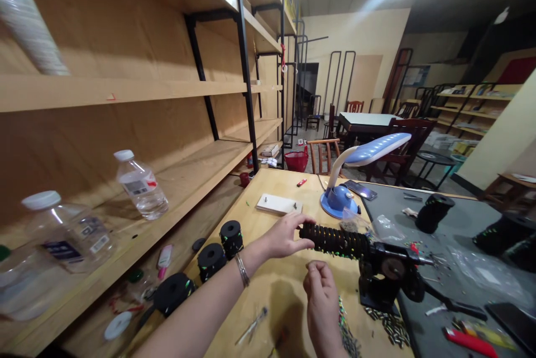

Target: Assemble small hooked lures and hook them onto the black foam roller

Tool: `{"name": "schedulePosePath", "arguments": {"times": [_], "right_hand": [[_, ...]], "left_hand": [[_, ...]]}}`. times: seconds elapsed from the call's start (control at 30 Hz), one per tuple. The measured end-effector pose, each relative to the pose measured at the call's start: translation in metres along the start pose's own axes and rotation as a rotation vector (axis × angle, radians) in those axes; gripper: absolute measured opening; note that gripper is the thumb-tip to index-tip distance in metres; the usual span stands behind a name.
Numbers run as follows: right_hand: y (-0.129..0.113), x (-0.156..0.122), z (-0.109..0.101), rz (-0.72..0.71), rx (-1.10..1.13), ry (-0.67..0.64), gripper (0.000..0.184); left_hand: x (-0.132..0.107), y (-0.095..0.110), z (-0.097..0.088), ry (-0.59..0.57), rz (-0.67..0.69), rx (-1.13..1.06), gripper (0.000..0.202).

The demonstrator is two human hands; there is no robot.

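A long black ribbed roll (335,240) sticks out sideways from a black clamp-like machine (387,277) on the wooden table (285,285). My left hand (287,235) grips the roll's free left end with its fingertips. My right hand (322,299) hovers just below the roll with its fingers pinched together; whether a small piece sits between them is too small to tell. Several small dark pieces (387,327) lie scattered at the machine's foot.
Three black rolls (211,260) stand along the table's left edge. A blue desk lamp (355,171) and a white block (278,204) sit farther back. Wooden shelves (125,90) on the left hold plastic bottles (140,185). A red lighter (471,342) lies on the grey mat at right.
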State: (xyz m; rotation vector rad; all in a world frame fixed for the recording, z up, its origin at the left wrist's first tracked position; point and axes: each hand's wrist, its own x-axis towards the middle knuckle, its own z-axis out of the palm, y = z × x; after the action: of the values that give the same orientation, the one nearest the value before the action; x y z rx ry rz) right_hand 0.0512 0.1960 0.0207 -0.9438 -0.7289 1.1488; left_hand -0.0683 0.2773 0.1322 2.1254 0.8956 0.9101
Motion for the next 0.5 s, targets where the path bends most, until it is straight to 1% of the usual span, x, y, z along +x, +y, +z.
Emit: {"name": "schedulePosePath", "arguments": {"times": [0.1, 0.17, 0.27, 0.37, 0.5], "right_hand": [[-0.004, 0.003, 0.0, -0.015, -0.001, -0.006, 0.035], [-0.007, 0.005, 0.003, -0.025, 0.004, -0.001, 0.035], [-0.009, 0.007, 0.008, -0.034, 0.016, 0.012, 0.035], [-0.01, 0.008, 0.014, -0.033, 0.023, 0.021, 0.035], [-0.011, 0.009, 0.02, -0.043, 0.01, 0.035, 0.033]], "left_hand": [[0.004, -0.006, 0.0, -0.042, -0.132, -0.067, 0.034], [0.009, -0.008, 0.002, -0.074, -0.196, -0.102, 0.031], [0.018, -0.009, 0.005, -0.101, -0.3, -0.147, 0.033], [0.026, -0.01, 0.01, -0.127, -0.464, -0.197, 0.038], [0.035, -0.014, 0.012, -0.167, -0.665, -0.239, 0.036]]}}
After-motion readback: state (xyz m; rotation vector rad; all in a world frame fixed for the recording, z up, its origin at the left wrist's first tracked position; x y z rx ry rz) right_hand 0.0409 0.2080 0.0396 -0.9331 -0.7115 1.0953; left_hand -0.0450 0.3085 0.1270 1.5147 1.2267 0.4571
